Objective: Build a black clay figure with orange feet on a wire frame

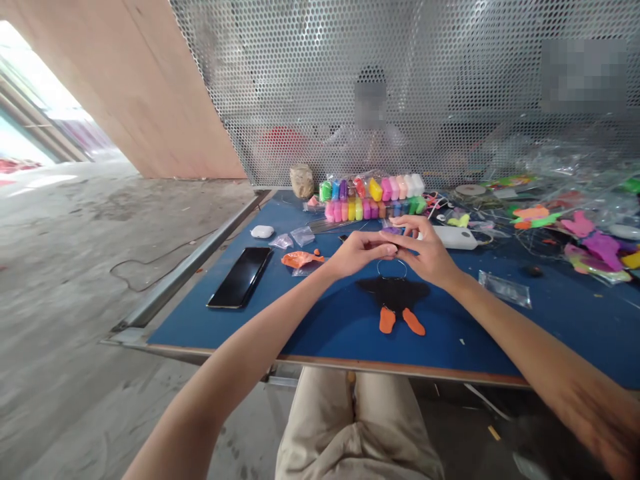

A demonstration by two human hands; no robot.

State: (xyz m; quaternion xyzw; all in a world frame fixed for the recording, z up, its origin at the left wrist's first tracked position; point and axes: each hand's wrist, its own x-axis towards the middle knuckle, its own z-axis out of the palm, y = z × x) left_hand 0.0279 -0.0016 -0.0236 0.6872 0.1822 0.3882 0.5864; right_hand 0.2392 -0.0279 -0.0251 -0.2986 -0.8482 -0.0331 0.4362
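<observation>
My left hand [356, 253] and my right hand [424, 252] meet above the blue table, fingertips pressed together. Whatever lies between them is mostly hidden; a small dark bit shows there, too small to name. Just below the hands lies a flat black clay figure [395, 293] with side points like wings. A thin wire loop [392, 268] rises from its top edge. Two orange clay feet, a left one [387, 320] and a right one [414, 321], stick out at its lower edge. Left of my hands is a lump of orange clay [300, 259] on a plastic wrapper.
A black phone [240, 277] and a white earbud case [263, 231] lie at left. Packs of coloured clay [373, 208] and a stone [302, 181] stand before the perforated metal screen [310, 87]. A white device [453, 237] sits behind my right hand. Colourful scraps [600, 247] crowd the right.
</observation>
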